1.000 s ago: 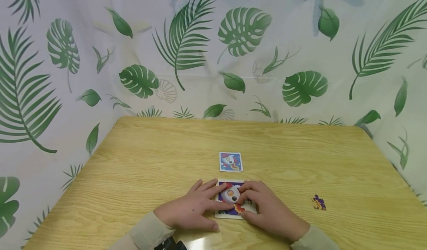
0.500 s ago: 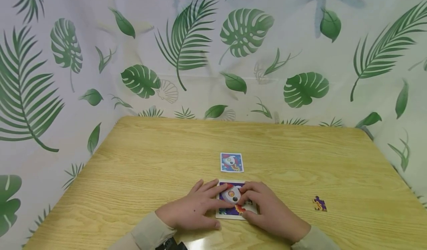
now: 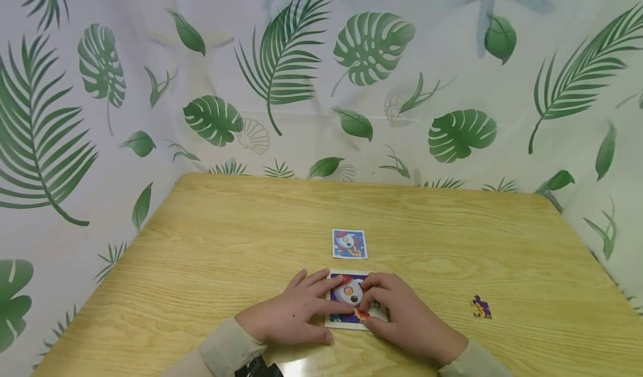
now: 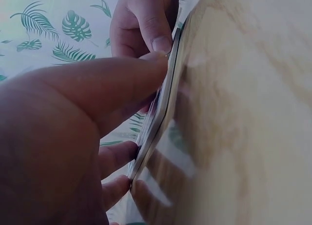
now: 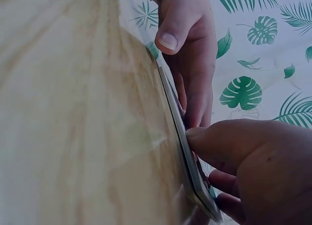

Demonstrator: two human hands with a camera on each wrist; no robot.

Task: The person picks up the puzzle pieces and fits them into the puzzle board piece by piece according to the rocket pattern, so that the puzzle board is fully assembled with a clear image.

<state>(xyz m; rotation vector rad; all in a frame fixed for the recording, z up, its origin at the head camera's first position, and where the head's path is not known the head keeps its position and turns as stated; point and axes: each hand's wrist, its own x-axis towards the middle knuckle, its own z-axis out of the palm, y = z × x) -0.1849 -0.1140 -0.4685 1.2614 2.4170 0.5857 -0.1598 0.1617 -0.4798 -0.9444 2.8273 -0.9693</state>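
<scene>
A small framed jigsaw puzzle [image 3: 346, 325] with a white rocket on purple lies at the table's near middle. My left hand [image 3: 293, 315] rests over its left side, fingers straight and spread, two of them across the picture; its thumb is on the table side in the head view. From the right, my right hand [image 3: 402, 318] reaches over the puzzle with curled fingers, its thumb and fingertips around a puzzle piece [image 3: 360, 314] with orange flame, mostly covered. Bare white backing shows under this hand. In the right wrist view the thumb meets the edge of the puzzle board [image 5: 187, 159].
A picture card [image 3: 349, 244] with the same rocket lies just beyond the puzzle. Off to the right is a loose purple and yellow puzzle piece [image 3: 481, 307]. The wooden table [image 3: 241, 215] ends at a leaf-patterned cloth [image 3: 301, 153].
Both hands keep nearly the same place on the puzzle. The right fingertips shift only slightly; the head view drifts a little.
</scene>
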